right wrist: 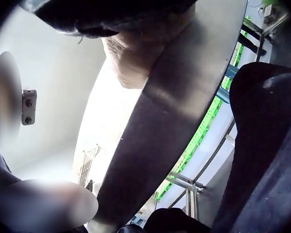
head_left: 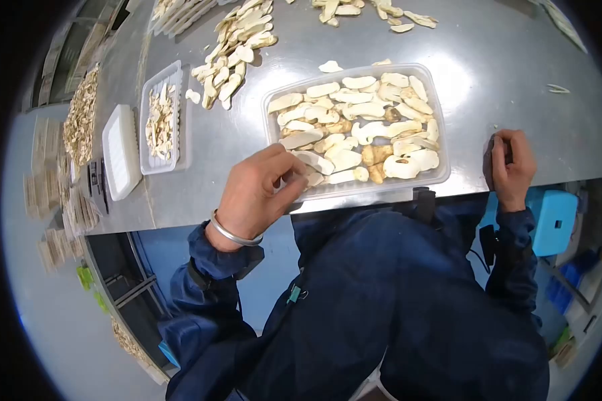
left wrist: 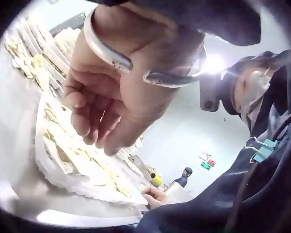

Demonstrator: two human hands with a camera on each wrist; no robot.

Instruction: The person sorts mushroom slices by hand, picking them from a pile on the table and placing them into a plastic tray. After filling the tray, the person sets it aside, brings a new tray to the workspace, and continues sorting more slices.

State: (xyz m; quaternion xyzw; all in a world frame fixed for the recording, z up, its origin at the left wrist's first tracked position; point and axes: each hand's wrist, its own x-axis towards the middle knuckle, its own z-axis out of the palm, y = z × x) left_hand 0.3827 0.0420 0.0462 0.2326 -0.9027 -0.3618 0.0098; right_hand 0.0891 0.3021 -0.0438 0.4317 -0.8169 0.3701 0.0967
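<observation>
A grey metal bench (head_left: 555, 127) spans the room, with a bright blue box (head_left: 556, 220) below its near edge at the right. Toward the bench's far edge, left of centre, lies a loose heap (head_left: 244, 50) of pale pieces. Nearer the bench's left edge, a small tray (head_left: 144, 123) holds thin scraps, just beside a white tray (head_left: 120, 154).

By the middle of the near edge stands a clear tray (head_left: 381, 187) filled with pale slices (head_left: 364, 134), some browned. The person's left hand (head_left: 257, 186), a silver bracelet (head_left: 231, 235) at its wrist, is over the tray's near left corner, fingers bent; whether they pinch a slice cannot be told. The right hand (head_left: 513, 164) rests at the bench's near edge, right of the tray, fingers loosely curled around nothing visible.
</observation>
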